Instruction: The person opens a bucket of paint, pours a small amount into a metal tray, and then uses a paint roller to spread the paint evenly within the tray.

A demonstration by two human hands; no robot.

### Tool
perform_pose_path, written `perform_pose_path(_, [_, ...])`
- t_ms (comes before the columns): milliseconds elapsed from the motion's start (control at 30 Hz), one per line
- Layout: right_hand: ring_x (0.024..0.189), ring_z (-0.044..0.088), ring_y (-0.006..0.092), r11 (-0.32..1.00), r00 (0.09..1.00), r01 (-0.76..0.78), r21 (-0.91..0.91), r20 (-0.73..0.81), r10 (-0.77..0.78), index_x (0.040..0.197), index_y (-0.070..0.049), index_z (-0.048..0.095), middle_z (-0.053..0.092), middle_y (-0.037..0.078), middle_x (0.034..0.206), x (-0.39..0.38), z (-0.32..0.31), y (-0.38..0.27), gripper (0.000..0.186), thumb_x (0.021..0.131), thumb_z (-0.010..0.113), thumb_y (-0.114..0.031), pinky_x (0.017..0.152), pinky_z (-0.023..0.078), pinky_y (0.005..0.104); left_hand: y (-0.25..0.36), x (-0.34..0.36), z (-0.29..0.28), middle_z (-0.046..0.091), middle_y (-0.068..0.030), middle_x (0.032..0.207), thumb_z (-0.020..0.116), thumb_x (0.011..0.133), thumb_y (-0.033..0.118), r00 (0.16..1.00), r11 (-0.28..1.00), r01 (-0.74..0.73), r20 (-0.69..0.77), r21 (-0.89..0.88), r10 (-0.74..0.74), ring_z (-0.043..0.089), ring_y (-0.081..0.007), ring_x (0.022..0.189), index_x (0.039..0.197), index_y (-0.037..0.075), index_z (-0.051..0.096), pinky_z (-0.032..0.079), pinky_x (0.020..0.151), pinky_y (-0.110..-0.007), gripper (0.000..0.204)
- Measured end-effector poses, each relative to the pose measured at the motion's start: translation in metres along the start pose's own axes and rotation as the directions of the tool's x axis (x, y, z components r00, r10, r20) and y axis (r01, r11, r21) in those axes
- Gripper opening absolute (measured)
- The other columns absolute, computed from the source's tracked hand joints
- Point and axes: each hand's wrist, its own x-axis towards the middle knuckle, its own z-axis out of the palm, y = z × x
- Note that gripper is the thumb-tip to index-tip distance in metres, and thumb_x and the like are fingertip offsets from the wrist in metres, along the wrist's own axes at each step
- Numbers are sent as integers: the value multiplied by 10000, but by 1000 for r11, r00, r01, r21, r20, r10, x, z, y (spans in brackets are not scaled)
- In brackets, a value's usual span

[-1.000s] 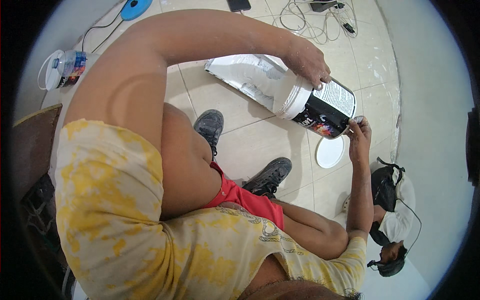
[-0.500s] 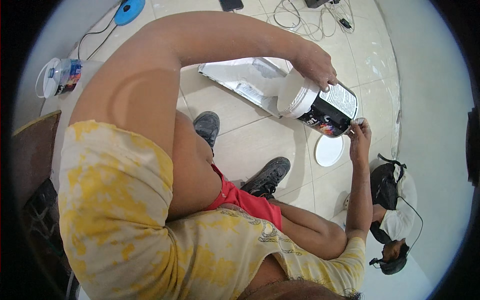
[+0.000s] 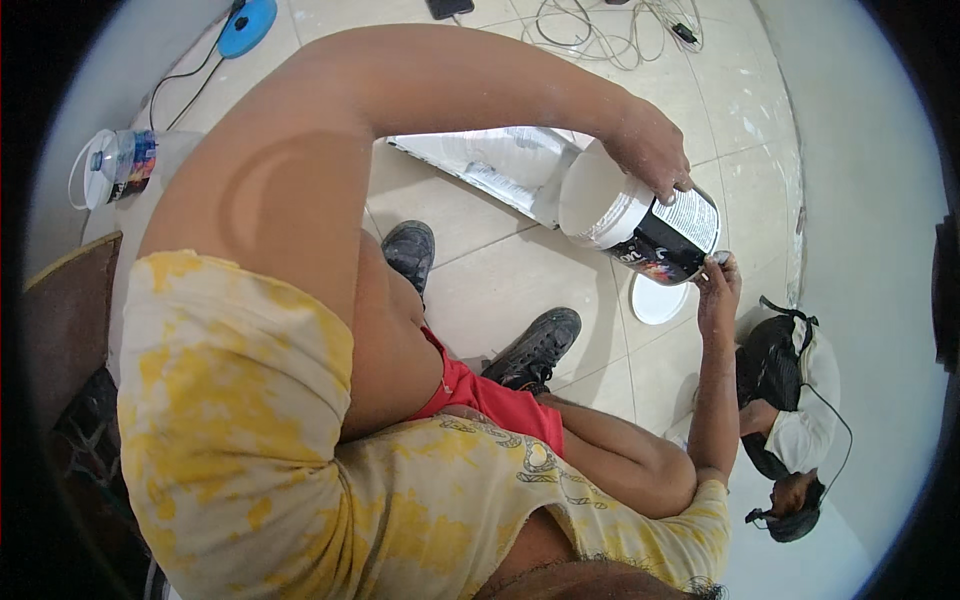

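Note:
A white paint bucket [image 3: 655,245] with a black printed label is tipped on its side, its open mouth facing left over a metallic-looking paint tray [image 3: 505,165]. White paint coats the inside of the bucket. My left hand [image 3: 650,150] reaches across from the far side and grips the bucket near its rim and upper side, fingers bent over it. At the bucket's base, my right hand [image 3: 718,288] pinches the bottom edge. A round white lid [image 3: 658,298] lies on the floor just below the bucket. Part of the tray is hidden behind my left arm and the bucket.
My dark shoes [image 3: 535,350] stand on the tiled floor. A coiled pale cable [image 3: 590,35] and a phone [image 3: 448,8] lie at the far side. Another bucket [image 3: 118,168] with a bottle is at left. Another person [image 3: 790,420] is near the right wall.
The bucket, with both hands on it, has shifted slightly downward and right in view, and its mouth shows a little more. The view itself has moved slightly.

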Motion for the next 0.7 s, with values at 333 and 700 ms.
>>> perform_pose_path(333, [751, 534, 84, 991, 998, -55, 124, -4, 56, 877, -129, 477, 555, -17, 816, -1, -29, 57, 38, 873, 497, -97, 689, 434, 259, -11, 41, 37, 552, -134, 989, 709, 616, 40, 994, 989, -107, -7, -99, 107, 562, -310, 956, 950, 35, 554, 496, 782, -401, 368])
perform_pose_path(700, [699, 514, 71, 974, 990, -96, 203, -83, 115, 869, -119, 483, 545, -13, 787, 6, -34, 92, 42, 864, 515, -91, 633, 435, 243, -16, 68, 68, 557, -129, 968, 734, 589, 61, 987, 984, -140, 65, -113, 148, 566, -319, 922, 943, 34, 560, 495, 769, -411, 395])
